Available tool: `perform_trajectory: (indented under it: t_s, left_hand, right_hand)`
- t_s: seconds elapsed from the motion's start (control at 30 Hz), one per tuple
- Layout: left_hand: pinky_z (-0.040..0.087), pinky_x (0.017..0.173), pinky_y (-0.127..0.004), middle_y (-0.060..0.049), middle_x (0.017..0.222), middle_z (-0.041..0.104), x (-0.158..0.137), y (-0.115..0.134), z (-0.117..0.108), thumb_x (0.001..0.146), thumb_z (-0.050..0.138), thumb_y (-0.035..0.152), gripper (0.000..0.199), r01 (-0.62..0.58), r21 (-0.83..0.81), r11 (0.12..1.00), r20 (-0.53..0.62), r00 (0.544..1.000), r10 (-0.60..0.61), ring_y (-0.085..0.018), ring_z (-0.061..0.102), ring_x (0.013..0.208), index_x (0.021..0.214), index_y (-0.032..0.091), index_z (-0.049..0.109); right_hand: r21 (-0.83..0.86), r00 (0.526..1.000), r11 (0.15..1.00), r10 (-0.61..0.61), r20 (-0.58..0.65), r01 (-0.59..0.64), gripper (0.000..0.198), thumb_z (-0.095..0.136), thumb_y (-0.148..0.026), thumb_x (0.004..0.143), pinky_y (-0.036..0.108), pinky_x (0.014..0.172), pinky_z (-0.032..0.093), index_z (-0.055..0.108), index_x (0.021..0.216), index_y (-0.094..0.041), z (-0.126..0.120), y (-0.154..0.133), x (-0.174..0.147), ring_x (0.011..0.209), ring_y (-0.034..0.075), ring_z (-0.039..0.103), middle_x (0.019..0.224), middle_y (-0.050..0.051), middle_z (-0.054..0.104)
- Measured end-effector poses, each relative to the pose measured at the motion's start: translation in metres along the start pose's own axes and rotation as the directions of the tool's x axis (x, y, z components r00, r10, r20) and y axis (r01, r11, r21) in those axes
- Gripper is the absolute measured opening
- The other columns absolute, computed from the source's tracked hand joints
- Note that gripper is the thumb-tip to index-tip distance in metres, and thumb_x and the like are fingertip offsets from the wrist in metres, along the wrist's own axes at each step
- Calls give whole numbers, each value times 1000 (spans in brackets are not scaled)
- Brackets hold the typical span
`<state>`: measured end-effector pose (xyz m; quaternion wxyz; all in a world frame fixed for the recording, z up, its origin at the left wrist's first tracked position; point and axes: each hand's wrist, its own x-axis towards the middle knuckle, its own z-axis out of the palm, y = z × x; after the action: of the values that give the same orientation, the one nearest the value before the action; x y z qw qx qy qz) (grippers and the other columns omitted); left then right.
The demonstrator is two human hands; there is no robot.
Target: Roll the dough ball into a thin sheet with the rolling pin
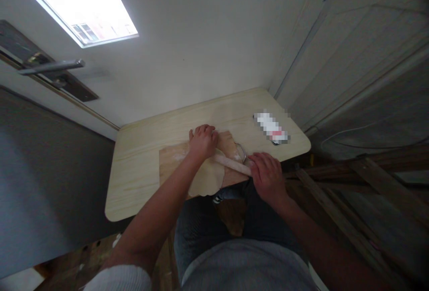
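A pale rolling pin [233, 165] lies slantwise across a sheet of dough [206, 178]. The dough is thin and smooth, and its near edge reaches the front of a wooden board [167, 159] dusted with flour. My right hand [268, 175] is closed around the pin's right end. Over the pin's other end rests my left hand [203, 141], its fingers curled; the hand hides that end and part of the dough. A metal ring handle [241, 151] sticks out from the board's right side, just left of my right hand.
The board sits on a light wood-grain table [140, 166] against a white door [201, 49] with a metal handle [53, 66]. A blurred-out phone-like object [271, 126] lies at the table's right. Wooden slats [338, 210] stand to the right, a grey panel [50, 170] to the left.
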<state>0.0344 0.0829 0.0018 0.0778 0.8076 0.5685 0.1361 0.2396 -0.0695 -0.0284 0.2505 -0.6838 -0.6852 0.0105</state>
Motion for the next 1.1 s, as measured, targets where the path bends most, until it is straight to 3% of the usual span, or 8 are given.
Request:
perform_trajectory:
  t_s: [0.47,0.77,1.1]
  left_hand:
    - [23,116,-59,-7,142,54,-29,-8,-11,103,29,43,41,-59,19,998,34,998,58,-26,43,133,135,28,50]
    - [23,116,-55,-6,141,54,-44,-16,-14,103,26,43,43,-104,15,994,77,992,102,-25,44,133,135,28,50]
    - [24,115,-55,-7,135,56,-36,-13,-11,104,23,44,43,-102,34,994,75,992,99,-25,47,128,133,30,51]
  right_hand:
    - [-34,997,998,-53,54,55,36,39,-30,102,48,112,27,62,127,-17,-14,-32,-33,128,27,47,131,8,64]
    - [-34,993,993,-116,22,117,41,43,-32,101,52,115,22,53,138,-19,-14,-48,-58,134,28,43,141,7,57]
    - [-49,996,995,-88,-16,87,39,46,-36,101,53,115,22,56,135,-22,-8,-41,-51,134,29,42,141,6,57]
